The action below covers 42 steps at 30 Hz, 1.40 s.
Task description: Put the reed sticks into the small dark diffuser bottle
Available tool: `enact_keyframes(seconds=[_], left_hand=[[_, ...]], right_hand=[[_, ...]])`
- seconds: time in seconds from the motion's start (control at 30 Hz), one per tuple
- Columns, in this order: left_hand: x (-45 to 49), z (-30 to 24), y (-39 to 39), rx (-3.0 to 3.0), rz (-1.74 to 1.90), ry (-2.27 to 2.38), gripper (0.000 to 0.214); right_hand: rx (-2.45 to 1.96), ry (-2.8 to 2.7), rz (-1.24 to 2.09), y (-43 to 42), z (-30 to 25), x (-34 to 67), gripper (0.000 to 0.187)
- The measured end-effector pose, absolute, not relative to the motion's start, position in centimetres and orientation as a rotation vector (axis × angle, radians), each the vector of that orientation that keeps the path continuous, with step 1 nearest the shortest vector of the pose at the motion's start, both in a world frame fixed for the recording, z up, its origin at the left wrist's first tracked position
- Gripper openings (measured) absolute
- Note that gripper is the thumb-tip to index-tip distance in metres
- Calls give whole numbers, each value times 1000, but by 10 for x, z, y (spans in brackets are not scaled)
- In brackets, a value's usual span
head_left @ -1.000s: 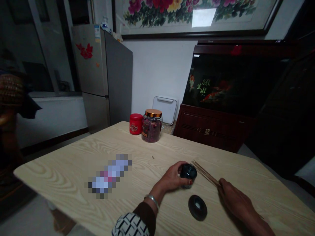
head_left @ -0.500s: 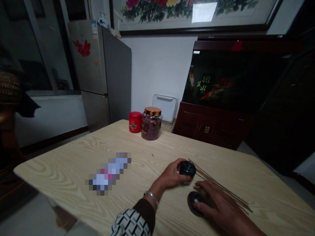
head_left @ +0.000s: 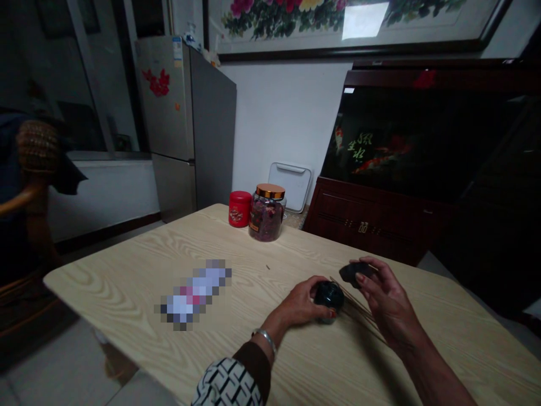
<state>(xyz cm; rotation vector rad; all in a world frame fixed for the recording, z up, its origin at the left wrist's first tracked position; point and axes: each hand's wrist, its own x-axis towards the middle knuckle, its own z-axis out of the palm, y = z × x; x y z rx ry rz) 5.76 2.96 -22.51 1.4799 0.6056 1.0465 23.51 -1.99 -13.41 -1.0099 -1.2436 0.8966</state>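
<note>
My left hand [head_left: 302,303] is closed around the side of a small, glossy dark pot [head_left: 329,297] that stands on the table. Between the fingers and thumb of my right hand [head_left: 391,304] is a dark, flattened round piece [head_left: 354,273], raised above the table behind and to the right of the pot. Whether this piece is a lid or a stone is unclear. Several thin brown sticks [head_left: 362,313] lie on the table beside the pot, partly covered by my right hand.
A red canister [head_left: 240,209] and a glass jar [head_left: 267,221] with a copper-coloured lid stand at the back of the wooden table [head_left: 139,293]. A pixelated item [head_left: 196,294] lies left of my hands. Near the middle is a short brown fragment [head_left: 267,267].
My right hand has lifted the dark round piece off the table and carried it away from me, past the pot. My left hand keeps its hold. The camera view has swung slightly left.
</note>
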Motion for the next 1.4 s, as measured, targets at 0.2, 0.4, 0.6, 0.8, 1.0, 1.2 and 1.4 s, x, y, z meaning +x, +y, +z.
enact_keyframes(seconds=[0.2, 0.4, 0.6, 0.8, 1.0, 1.2, 1.4], left_hand=[[57, -227, 31, 1536, 1049, 625, 74], [56, -227, 31, 1513, 1045, 624, 81], [54, -224, 29, 1500, 1029, 644, 80], [58, -226, 30, 1453, 1049, 561, 78], [58, -222, 28, 1446, 1045, 588, 78], [56, -215, 24, 1439, 1010, 636, 76], [55, -217, 27, 1460, 1033, 594, 78]], right_hand=[[-1038, -1299, 881, 5, -170, 226, 42], [-1110, -1666, 720, -1, -171, 244, 35], [-1318, -2063, 391, 0, -144, 245, 49], [-1611, -2085, 150, -7, -135, 232, 72], [-1433, -1881, 639, -21, -137, 236, 101], [-1661, -1602, 412, -30, -134, 252, 83], [-1553, -1663, 479, -29, -137, 246, 76]])
